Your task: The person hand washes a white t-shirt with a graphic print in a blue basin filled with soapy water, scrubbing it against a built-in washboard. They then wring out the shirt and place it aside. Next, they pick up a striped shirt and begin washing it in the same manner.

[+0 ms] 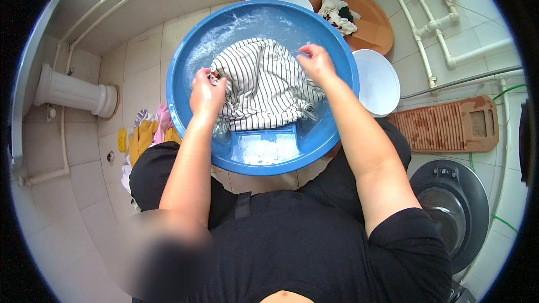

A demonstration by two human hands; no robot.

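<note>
A white garment with dark stripes [261, 87] lies wet and crumpled in a round blue basin [176, 109] of soapy water. Part of it rests over the ridged washboard section [266, 145] at the basin's near side. My left hand [207, 94] is closed on the garment's left edge, where a small dark and reddish patch shows by the fingertips. My right hand [318, 64] is at the garment's upper right, its fingers curled in a pinch. Whatever lies between those fingertips is too small to make out.
Behind the basin sit a brown basin [377, 22] with wet clothes [337, 14] and white basins [377, 81]. A brown washboard [443, 125] and a black basin [477, 207] are at right. Yellow and pink clothes [147, 134], a yellow brush-like piece [122, 140] and a white pedestal [78, 92] are left.
</note>
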